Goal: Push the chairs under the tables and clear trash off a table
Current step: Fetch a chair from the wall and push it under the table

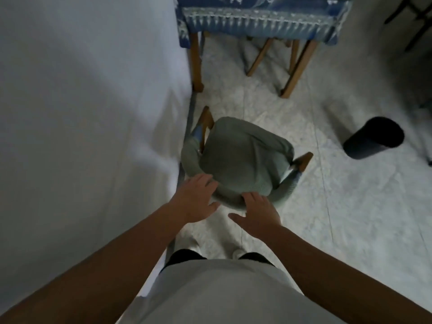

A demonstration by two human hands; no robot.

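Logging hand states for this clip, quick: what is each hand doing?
Left hand: open, fingers spread on the curved backrest of the grey-green upholstered chair.
Right hand: open, fingertips on the same backrest.

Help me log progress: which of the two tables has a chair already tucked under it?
The blue patterned-cloth table at the top; wooden chair legs show beneath it. The green chair beside the white-cloth table stands out on the floor.

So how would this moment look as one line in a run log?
step: pushing chair | left hand: open on chair back | right hand: open on chair back | table: left of chair
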